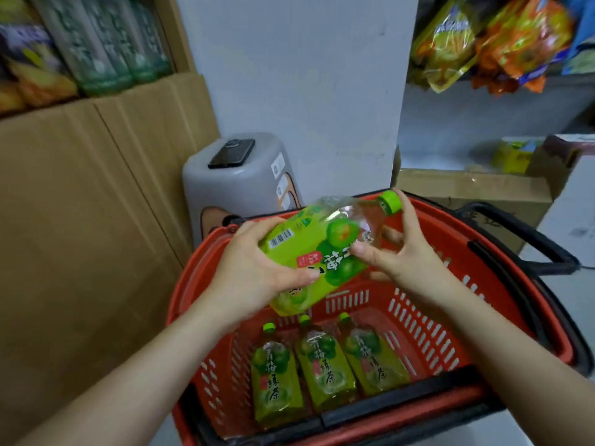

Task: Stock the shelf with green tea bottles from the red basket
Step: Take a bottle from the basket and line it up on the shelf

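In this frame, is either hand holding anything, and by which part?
Both hands hold one green tea bottle above the red basket. The left hand grips its labelled lower body; the right hand holds its clear shoulder, just below the cap.

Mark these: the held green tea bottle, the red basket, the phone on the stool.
held green tea bottle (309, 246), head view, on its green label
red basket (450, 310), head view, on its right inner wall
phone (231, 153), head view, on its dark back
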`<state>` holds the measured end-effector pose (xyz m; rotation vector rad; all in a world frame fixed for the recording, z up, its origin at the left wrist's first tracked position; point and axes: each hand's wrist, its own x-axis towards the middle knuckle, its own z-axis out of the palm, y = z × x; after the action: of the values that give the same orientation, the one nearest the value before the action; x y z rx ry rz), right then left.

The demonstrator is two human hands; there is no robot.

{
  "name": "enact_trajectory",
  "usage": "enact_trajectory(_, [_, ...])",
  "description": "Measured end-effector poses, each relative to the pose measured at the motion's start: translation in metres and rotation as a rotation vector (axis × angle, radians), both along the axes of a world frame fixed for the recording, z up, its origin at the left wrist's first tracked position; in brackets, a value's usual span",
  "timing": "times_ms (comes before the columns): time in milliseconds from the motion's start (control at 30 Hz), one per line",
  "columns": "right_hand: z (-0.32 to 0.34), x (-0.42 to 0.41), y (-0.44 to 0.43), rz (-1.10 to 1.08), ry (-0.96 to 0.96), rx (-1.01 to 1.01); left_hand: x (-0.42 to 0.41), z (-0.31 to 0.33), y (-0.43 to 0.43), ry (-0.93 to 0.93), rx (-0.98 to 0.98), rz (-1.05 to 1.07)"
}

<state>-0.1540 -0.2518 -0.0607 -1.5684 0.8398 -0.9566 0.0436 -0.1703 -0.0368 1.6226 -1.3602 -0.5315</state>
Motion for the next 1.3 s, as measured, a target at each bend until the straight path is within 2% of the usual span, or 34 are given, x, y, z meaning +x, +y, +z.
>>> enact_trajectory(67, [0.023,0.022,0.018,0.072,-0.204,0.101,-0.009,0.010,0.018,0.275,-0.100,0.010])
enact_trajectory(100, [0.037,0.035,0.026,0.080,-0.269,0.081,-0.011,0.014,0.026,0.371,-0.132,0.013])
enact_trajectory(167, [0.064,0.059,0.044,0.051,-0.399,0.031,-0.009,0.025,0.046,0.454,-0.155,0.023])
enact_trajectory(267, [0.095,0.090,0.071,0.056,-0.487,0.017,0.010,0.054,0.084,0.313,-0.138,0.009])
enact_trajectory(333, [0.109,0.110,0.088,0.151,-0.453,-0.049,0.024,0.077,0.111,0.228,-0.170,-0.001])
enact_trajectory(400, [0.122,0.135,0.111,0.267,-0.416,-0.080,0.040,0.099,0.139,0.236,-0.234,0.036])
enact_trajectory(533, [0.151,0.199,0.173,0.522,-0.322,-0.062,0.079,0.133,0.217,0.206,-0.375,0.242])
enact_trajectory(667, [0.187,0.258,0.248,0.781,-0.295,-0.211,0.120,0.162,0.308,0.179,-0.525,0.484])
enact_trajectory(833, [0.208,0.311,0.335,1.087,-0.293,-0.437,0.166,0.203,0.405,0.078,-0.675,0.665])
enact_trajectory(933, [0.214,0.355,0.388,0.944,-0.234,-0.625,0.191,0.215,0.447,0.003,-0.701,0.726])
enact_trajectory(1067, [0.215,0.400,0.448,0.716,-0.163,-0.739,0.231,0.217,0.498,-0.043,-0.660,0.796])
enact_trajectory(1300, [0.185,0.440,0.511,0.711,-0.151,-0.736,0.275,0.198,0.563,-0.143,-0.473,0.878])
